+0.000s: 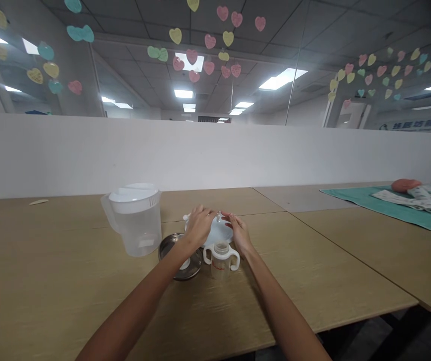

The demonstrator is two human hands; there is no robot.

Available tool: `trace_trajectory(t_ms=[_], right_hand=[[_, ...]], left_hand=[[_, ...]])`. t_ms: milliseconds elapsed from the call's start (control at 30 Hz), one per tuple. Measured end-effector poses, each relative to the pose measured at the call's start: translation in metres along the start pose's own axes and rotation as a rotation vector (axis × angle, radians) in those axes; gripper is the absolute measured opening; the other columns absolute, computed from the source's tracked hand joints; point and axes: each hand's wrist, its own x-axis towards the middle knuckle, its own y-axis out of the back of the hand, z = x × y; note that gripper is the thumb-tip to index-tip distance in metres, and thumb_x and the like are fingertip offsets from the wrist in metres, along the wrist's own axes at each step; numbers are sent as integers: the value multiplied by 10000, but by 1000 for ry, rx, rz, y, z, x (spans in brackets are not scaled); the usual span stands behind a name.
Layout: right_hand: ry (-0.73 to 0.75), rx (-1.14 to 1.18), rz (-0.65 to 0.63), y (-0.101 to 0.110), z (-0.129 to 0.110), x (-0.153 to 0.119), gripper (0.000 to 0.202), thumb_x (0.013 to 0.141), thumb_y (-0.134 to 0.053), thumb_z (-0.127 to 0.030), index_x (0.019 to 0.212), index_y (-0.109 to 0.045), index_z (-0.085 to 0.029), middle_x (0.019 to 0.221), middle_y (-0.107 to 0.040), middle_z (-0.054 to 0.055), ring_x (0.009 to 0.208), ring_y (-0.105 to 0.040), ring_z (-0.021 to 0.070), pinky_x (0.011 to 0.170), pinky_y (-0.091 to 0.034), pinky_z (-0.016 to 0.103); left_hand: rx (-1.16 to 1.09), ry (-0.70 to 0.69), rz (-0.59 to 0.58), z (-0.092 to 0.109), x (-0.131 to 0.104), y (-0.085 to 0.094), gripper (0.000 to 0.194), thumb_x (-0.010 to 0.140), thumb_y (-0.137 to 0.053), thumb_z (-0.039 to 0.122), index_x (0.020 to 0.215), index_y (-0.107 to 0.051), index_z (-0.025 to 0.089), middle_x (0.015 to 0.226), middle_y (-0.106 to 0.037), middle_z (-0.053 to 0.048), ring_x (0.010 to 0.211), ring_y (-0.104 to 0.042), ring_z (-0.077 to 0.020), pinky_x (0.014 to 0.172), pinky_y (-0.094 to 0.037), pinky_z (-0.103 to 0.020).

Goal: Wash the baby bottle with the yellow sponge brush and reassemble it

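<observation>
Over a pale blue bowl (218,233), my left hand (199,225) and my right hand (240,234) face each other. Between their fingertips is a small clear piece (219,216), perhaps a bottle nipple; its shape is hard to make out. The fingers of both hands are bent in around it. Just in front of the bowl stands a clear baby bottle (221,258) with two white handles and an open top. A metal dish (166,258) lies partly beneath my left forearm, with a white item (185,264) in it.
A translucent lidded pitcher (140,220) stands left of the metal dish. On the far right, a green cloth (351,195) carries patterned fabric (407,200) and a reddish object (405,185). A white wall (208,155) runs behind the wooden table (68,281).
</observation>
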Motion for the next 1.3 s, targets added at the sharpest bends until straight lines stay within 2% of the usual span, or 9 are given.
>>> trace_trajectory(t_ms=[200, 300, 467, 567, 700, 833, 1033, 1167, 1300], right_hand=[[2, -26, -23, 3, -6, 1, 283, 667, -663, -467, 758, -711, -203, 880, -713, 34, 850, -608, 156, 717, -433, 243], [21, -10, 12, 7, -10, 1, 306, 682, -633, -479, 667, -690, -179, 690, -685, 21, 667, -581, 127, 609, -412, 222], [-75, 72, 132, 12, -10, 2, 370, 664, -619, -455, 452, -480, -185, 382, -415, -67, 355, -324, 55, 369, -226, 205], [-130, 127, 186, 14, -11, 3, 347, 621, -646, -395, 456, -412, -198, 370, -358, -90, 331, -263, 44, 339, -141, 202], [-72, 39, 233, 16, -13, 4, 363, 586, -694, -383, 440, -427, -184, 371, -363, -89, 351, -272, 34, 354, -167, 189], [-91, -40, 99, 12, -13, 1, 399, 611, -685, -480, 455, -502, -162, 390, -413, -67, 373, -297, 35, 375, -177, 188], [-49, -136, -112, 0, -8, -4, 449, 646, -641, -561, 470, -547, -158, 382, -444, -50, 370, -300, 42, 389, -181, 200], [-61, -84, -30, 2, -8, -2, 423, 624, -676, -536, 490, -533, -161, 377, -411, -66, 366, -285, 37, 380, -162, 201], [-111, 142, 102, 12, -12, 5, 392, 577, -730, -458, 500, -470, -176, 397, -365, -90, 355, -220, 21, 350, -112, 198]], left_hand=[[31, -11, 5, 1, -2, -5, 386, 838, -365, 55, 1131, -560, 215, 1006, -584, -87, 932, -447, -234, 789, -352, -378], [48, -39, 29, -3, -1, -2, 333, 880, -363, 113, 1131, -557, 213, 1012, -577, -83, 935, -441, -229, 809, -350, -371], [67, -27, 12, -8, 0, 3, 264, 900, -397, 182, 1089, -580, 203, 992, -585, -83, 898, -440, -227, 793, -343, -354], [54, -46, 9, -9, 1, 2, 250, 894, -419, 187, 1084, -581, 202, 988, -585, -84, 898, -440, -230, 795, -337, -353], [74, -37, 28, -12, 1, 0, 256, 892, -419, 184, 1094, -575, 194, 978, -581, -95, 914, -440, -242, 791, -335, -365], [140, -6, 30, -9, 1, -1, 283, 892, -381, 140, 1103, -564, 187, 994, -578, -98, 932, -440, -243, 792, -340, -374], [148, -130, -63, 11, 2, 5, 264, 878, -382, 111, 1084, -546, 137, 1020, -575, -104, 918, -451, -235, 796, -369, -359], [148, -157, -51, 10, 4, 10, 256, 892, -394, 125, 1109, -528, 145, 998, -586, -82, 898, -470, -202, 794, -377, -326], [192, -136, -17, -1, 5, 12, 241, 908, -414, 193, 1115, -536, 167, 948, -609, -48, 888, -471, -191, 772, -369, -312]])
